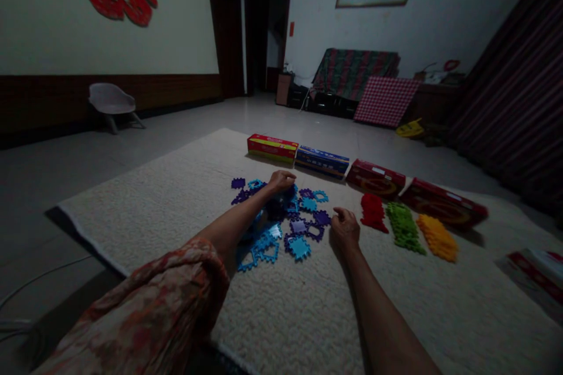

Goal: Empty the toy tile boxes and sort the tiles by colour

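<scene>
Blue and purple interlocking plastic tiles with notched edges lie in a loose pile on the pale mat, among them a light blue tile (299,248) and a purple tile (322,218). My left hand (281,180) reaches over the far side of the pile, its fingers curled closed. Dark tiles show just below it, but whatever its fingers hold is hidden. To the right of the pile, my right hand (345,227) rests low over the mat, fingers loosely bent and apart, with nothing seen in them. Its nearest tile is the purple one.
Beyond the tiles stand a red-and-yellow box (272,149), a blue box (322,162) and two dark red boxes (376,178) in a row. Stacks of red tiles (373,212), green tiles (404,227) and orange tiles (437,238) lie at right. The mat (176,187) covers the floor.
</scene>
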Demonstrator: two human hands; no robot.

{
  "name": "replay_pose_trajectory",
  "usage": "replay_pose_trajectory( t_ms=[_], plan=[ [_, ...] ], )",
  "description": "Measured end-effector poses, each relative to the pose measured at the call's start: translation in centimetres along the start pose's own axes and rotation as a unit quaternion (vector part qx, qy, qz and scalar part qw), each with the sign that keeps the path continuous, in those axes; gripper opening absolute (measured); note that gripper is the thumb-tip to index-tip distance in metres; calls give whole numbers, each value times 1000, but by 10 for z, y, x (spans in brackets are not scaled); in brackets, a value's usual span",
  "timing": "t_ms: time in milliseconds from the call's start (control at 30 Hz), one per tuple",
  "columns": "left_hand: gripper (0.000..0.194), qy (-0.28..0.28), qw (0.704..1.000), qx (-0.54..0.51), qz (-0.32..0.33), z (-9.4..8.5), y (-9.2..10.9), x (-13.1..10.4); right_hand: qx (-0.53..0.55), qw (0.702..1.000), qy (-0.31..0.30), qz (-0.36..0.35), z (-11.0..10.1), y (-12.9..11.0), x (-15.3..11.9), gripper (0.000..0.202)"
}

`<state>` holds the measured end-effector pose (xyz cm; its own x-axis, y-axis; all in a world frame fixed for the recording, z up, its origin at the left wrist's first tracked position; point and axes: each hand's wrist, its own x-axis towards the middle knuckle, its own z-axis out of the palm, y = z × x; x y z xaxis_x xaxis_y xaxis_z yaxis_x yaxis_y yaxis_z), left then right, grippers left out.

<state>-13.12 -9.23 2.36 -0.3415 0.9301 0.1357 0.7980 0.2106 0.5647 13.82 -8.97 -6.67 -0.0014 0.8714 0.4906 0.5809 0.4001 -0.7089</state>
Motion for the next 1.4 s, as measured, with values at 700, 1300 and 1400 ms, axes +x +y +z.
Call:
replay_pose_trajectory(
  t_ms=[700, 1300, 1400],
  plan=[
    [66, -3, 984, 95, -150, -25, -88, -20, -58, 998, 14, -6, 5, -10, -21, 34],
    [49, 63, 990, -93, -83, -22, -67, -15, -144, 987, -65, -23, -2, -28, -28, 28],
    [52, 103, 974, -172, -101, -20, -58, -10, -151, 986, -75, -13, -3, -30, -27, 27]
  ],
)
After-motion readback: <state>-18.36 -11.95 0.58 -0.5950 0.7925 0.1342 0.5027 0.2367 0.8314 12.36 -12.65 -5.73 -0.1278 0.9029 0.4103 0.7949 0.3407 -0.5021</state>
